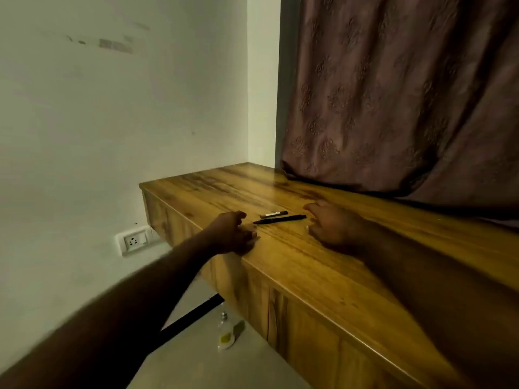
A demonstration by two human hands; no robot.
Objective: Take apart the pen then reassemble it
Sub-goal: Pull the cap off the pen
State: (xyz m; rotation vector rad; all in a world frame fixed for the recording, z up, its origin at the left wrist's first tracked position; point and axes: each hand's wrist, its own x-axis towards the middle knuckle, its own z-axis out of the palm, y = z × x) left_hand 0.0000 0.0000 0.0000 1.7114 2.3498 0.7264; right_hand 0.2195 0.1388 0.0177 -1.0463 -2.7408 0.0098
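Observation:
A black pen point(279, 219) lies flat on the wooden counter point(309, 265), its tip pointing left. Just behind it rests a shorter black piece with a pale band, the pen cap point(273, 214). My left hand point(233, 234) rests at the counter's front edge, fingers spread, fingertips just left of the pen tip and holding nothing. My right hand point(331, 223) lies on the counter right of the pen's back end, fingers curled loosely and apart, also empty. Neither hand touches the pen.
A brown patterned curtain point(393, 94) hangs onto the counter's back edge. The counter ends at a wall corner on the left. On the floor below stand a small clear bottle point(225, 332) and a wall socket point(133, 240) nearby.

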